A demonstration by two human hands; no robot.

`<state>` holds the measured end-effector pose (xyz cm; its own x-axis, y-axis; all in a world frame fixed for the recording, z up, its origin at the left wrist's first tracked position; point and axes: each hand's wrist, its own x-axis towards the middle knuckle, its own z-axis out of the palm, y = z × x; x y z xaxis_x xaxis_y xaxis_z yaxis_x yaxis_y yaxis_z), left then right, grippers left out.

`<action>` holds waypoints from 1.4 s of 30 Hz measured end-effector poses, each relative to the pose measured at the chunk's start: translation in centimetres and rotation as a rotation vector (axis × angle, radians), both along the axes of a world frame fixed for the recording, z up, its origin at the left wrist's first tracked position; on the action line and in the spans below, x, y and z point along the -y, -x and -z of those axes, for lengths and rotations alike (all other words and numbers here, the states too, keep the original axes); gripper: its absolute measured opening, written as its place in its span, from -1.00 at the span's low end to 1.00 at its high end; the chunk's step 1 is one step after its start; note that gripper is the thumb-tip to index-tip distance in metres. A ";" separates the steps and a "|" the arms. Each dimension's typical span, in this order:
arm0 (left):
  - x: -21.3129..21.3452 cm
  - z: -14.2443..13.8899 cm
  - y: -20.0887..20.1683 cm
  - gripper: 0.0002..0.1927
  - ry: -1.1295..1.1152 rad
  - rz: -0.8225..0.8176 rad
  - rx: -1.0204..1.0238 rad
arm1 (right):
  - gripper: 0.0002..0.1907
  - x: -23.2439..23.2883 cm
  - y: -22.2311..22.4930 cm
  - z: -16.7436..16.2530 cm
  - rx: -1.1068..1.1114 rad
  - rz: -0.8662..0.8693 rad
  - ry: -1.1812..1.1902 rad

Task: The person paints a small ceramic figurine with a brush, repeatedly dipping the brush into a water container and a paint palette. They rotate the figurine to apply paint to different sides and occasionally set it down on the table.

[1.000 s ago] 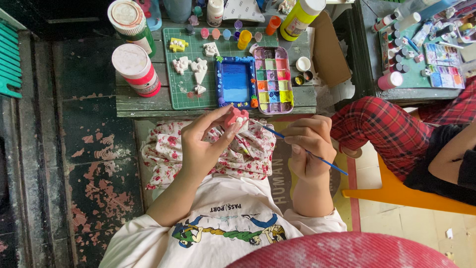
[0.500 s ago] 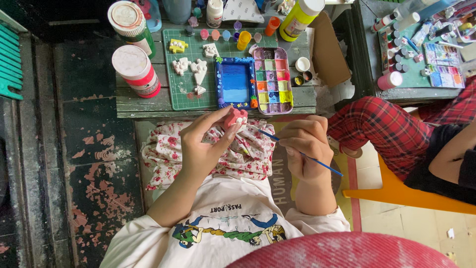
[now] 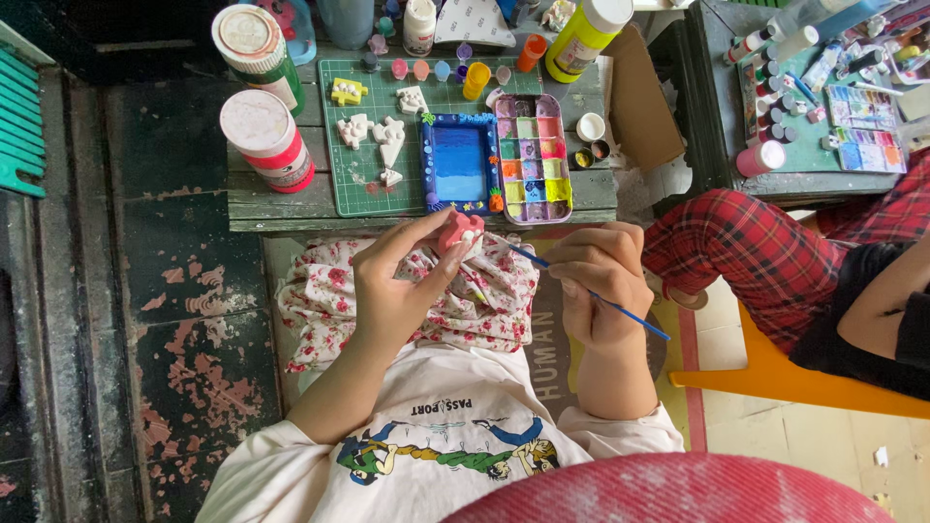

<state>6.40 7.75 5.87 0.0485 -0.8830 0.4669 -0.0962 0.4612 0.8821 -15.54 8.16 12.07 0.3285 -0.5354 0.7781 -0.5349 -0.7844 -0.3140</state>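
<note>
Head view, looking straight down over the person's lap. The left hand (image 3: 402, 291) is closed on a small pink figurine (image 3: 458, 230), pinched between thumb and fingertips and held above the flowered cloth (image 3: 320, 291) on the knees, just short of the tabletop (image 3: 281, 208) edge. The right hand (image 3: 601, 281) is closed around a thin blue paintbrush (image 3: 591, 295) in a pen grip, with the bristle end touching or all but touching the figurine; which of the two cannot be told. The figurine looks like a small cast piece akin to the unpainted white shapes (image 3: 378, 140) on the green cutting mat (image 3: 368, 97): likely light, rigid and brittle, with small protrusions that could chip if dropped. Fresh paint would make the faces slick and easy to smudge, so the edges and back seem the safer hold, much as the fingers have it now. Its outline is too small and too covered to give a sure long axis; the painted face appears turned up toward the camera. The brush's long axis runs diagonally, tip toward upper left at the figurine, handle end toward lower right past the right hand. Beyond, on the tabletop: a blue-painted frame (image 3: 458, 165), a multicoloured paint palette (image 3: 531, 160), two lidded jars (image 3: 266, 136), small paint pots (image 3: 475, 77). A second person's red plaid leg (image 3: 746, 242) sits at right.
</note>
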 end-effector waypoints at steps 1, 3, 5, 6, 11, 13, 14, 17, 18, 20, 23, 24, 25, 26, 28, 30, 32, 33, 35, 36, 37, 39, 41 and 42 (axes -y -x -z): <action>-0.2 -0.3 -0.2 -0.56 -0.004 0.000 0.004 | -0.86 -0.2 0.0 -0.3 0.000 0.028 0.006; -0.8 -0.6 -0.2 -0.58 -0.033 0.018 -0.038 | -0.84 -0.8 0.5 -0.6 0.030 0.018 0.029; -1.5 -1.3 -0.5 -0.59 -0.078 0.057 -0.115 | -0.81 -1.6 1.3 -1.1 0.124 0.039 0.036; -1.6 -1.5 -0.7 -0.59 -0.106 0.085 -0.172 | -0.80 -1.7 1.7 -0.9 0.202 0.063 0.033; -0.5 -0.2 -0.9 -0.61 -0.219 0.137 -0.277 | -0.79 1.6 6.5 2.0 0.460 0.263 -0.089; 0.1 0.9 -1.0 -0.64 -0.258 0.109 -0.280 | -0.77 3.7 8.3 3.6 0.498 0.379 -0.224; 0.8 3.4 -0.7 -0.65 -0.252 0.117 -0.284 | -0.81 5.1 8.9 7.1 0.558 0.352 -0.329; 2.2 5.8 -0.6 -0.67 -0.240 0.127 -0.298 | -0.90 8.2 9.6 10.6 0.567 0.367 -0.525; 3.5 9.6 -0.2 -0.68 -0.247 0.123 -0.302 | -0.90 9.8 9.9 14.7 0.457 0.444 -0.515; 5.4 12.3 0.5 -0.69 -0.255 0.110 -0.293 | -0.93 12.5 9.7 18.7 0.240 0.496 -0.413; 6.4 14.2 0.9 -0.66 -0.273 0.094 -0.272 | -0.95 15.0 9.8 20.2 -0.010 0.426 -0.242; 6.4 14.4 0.9 -0.64 -0.292 0.095 -0.276 | -0.92 15.6 9.8 20.3 -0.046 0.411 -0.250; 6.4 14.5 1.0 -0.61 -0.311 0.097 -0.281 | -0.90 15.9 9.8 20.3 -0.083 0.395 -0.257; 6.3 14.3 1.0 -0.60 -0.311 0.094 -0.266 | -0.92 16.1 9.8 20.0 -0.085 0.380 -0.317; 6.1 13.8 1.1 -0.58 -0.310 0.090 -0.238 | -0.91 16.2 9.8 19.2 -0.088 0.346 -0.438; 5.9 13.3 1.3 -0.55 -0.325 0.081 -0.247 | -0.91 16.2 10.0 18.5 -0.069 0.343 -0.411; 5.7 13.0 1.6 -0.53 -0.331 0.079 -0.256 | -0.91 16.1 10.3 18.2 -0.075 0.332 -0.412; 5.5 12.9 1.8 -0.52 -0.329 0.081 -0.260 | -0.90 15.9 10.5 18.1 -0.089 0.324 -0.427; 5.5 12.7 1.9 -0.51 -0.322 0.090 -0.279 | -0.90 15.8 10.7 17.8 -0.090 0.310 -0.443; 5.5 12.6 1.8 -0.51 -0.317 0.097 -0.294 | -0.91 15.6 10.8 17.6 -0.077 0.303 -0.443; 5.4 12.3 1.8 -0.51 -0.313 0.102 -0.310 | -0.91 15.4 10.7 17.2 -0.064 0.295 -0.445; 5.5 11.8 1.3 -0.51 -0.315 0.091 -0.294 | -0.90 14.5 10.0 16.5 0.082 0.325 -0.472; 5.4 11.1 0.7 -0.51 -0.308 0.072 -0.278 | -0.87 12.8 8.8 15.5 0.261 0.260 -0.452; 5.4 10.7 0.3 -0.51 -0.305 0.057 -0.269 | -0.84 11.5 8.0 14.9 0.365 0.179 -0.424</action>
<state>6.08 2.39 -4.82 0.0801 -0.9838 0.1606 0.1752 0.1725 0.9693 -23.53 -3.38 -2.87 -0.0447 -0.8473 0.5293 -0.4456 -0.4572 -0.7696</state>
